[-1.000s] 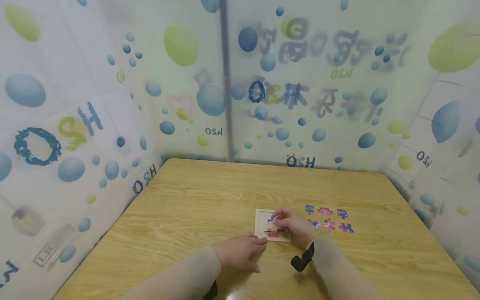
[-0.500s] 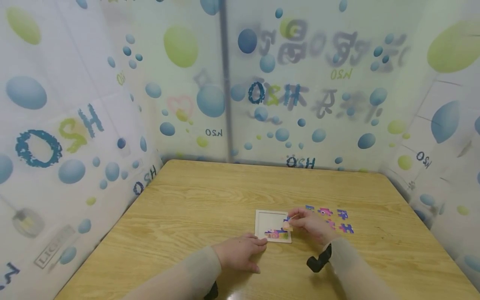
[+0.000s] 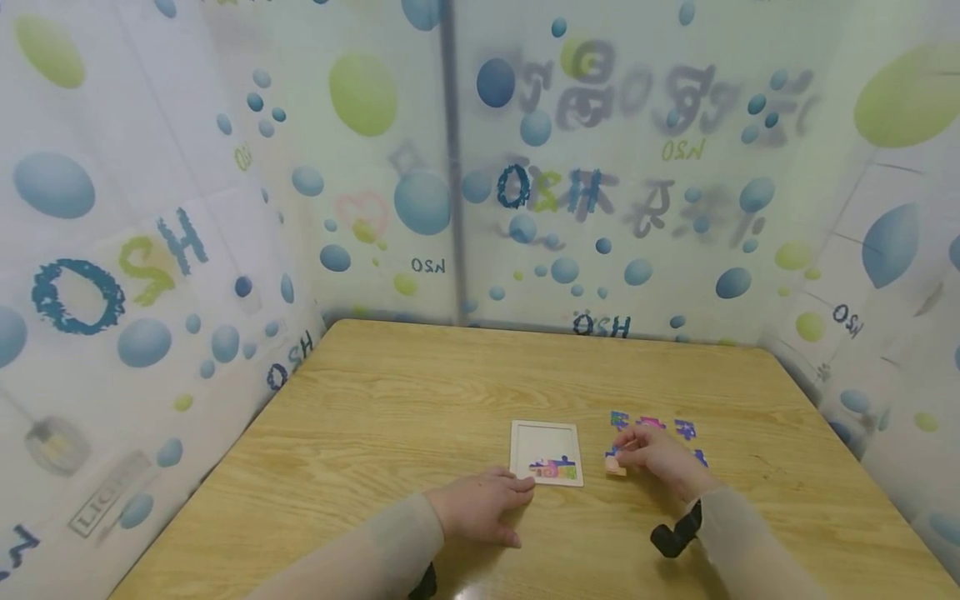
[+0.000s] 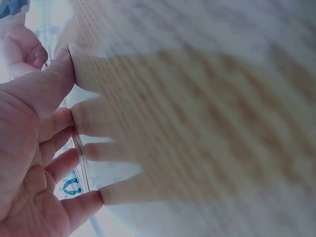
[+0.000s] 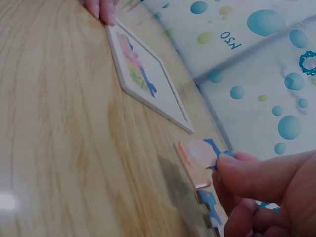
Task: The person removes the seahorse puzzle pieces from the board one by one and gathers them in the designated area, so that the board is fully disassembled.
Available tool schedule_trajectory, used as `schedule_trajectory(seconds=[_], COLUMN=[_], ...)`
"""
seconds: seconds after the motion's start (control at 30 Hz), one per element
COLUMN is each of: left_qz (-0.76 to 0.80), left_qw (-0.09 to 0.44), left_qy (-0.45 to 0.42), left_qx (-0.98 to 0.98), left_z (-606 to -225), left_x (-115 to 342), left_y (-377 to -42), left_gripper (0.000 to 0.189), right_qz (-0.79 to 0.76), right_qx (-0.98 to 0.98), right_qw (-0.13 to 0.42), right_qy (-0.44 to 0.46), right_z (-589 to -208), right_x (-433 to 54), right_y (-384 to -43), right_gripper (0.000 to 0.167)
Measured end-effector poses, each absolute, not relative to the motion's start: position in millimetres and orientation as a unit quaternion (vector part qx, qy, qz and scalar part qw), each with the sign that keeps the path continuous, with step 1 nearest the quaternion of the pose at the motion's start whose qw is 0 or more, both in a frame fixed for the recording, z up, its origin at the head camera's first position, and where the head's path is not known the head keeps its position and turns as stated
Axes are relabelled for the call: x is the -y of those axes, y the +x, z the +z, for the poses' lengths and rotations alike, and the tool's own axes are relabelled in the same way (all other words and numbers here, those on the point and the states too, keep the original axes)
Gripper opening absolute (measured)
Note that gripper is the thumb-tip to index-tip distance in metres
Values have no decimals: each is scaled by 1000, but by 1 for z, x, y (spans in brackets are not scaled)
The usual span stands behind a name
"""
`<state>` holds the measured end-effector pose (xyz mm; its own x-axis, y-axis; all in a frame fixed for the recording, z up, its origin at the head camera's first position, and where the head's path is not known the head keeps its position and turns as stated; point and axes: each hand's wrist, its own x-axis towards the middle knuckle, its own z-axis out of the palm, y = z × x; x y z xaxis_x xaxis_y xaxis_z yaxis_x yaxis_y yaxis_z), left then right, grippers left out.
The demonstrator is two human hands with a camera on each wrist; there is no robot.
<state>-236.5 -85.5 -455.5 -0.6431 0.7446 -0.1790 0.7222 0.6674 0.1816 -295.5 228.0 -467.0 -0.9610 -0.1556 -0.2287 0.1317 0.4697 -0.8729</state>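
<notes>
My right hand [image 3: 662,460] pinches a jigsaw piece [image 5: 196,157], pale peach with a blue tab, between thumb and fingers. In the right wrist view it is tilted above the wooden table, casting a shadow. A white-framed puzzle tray [image 3: 542,436] lies left of this hand. Joined pink, yellow-green and blue pieces [image 3: 557,468] fill a strip along the tray's near side. My left hand [image 3: 480,504] rests on the table with its fingers extended, fingertips at the tray's near left corner. In the left wrist view its fingertips [image 4: 91,198] touch the tabletop.
Several loose puzzle pieces lie right of the tray, among them a blue one [image 3: 685,429] and a blue-green one [image 3: 618,420]; my right hand partly covers the group. Patterned curtains [image 3: 390,167] surround the wooden table [image 3: 420,367] at the back and sides.
My right hand has moved from over the tray to the right with the peach piece, now beside the loose pieces. The joined strip in the tray is uncovered. My left hand has stayed put.
</notes>
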Motion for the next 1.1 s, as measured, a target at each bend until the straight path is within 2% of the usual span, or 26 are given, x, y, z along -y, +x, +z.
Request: schedule_trajectory(seconds=[0.4, 1.1], left_qz=[52, 54], left_qw=[124, 133], left_qy=[402, 400], left_qx=[-906, -905], left_z=[-453, -452], left_x=[86, 85], left_y=[-235, -235], left_gripper=[67, 67], right_qz=[-452, -398], right_qx=[-885, -910], right_qw=[113, 113], right_qy=[-14, -7], right_z=[-466, -463], right_x=[-239, -229], right_y=[-278, -277], right_gripper=[16, 16])
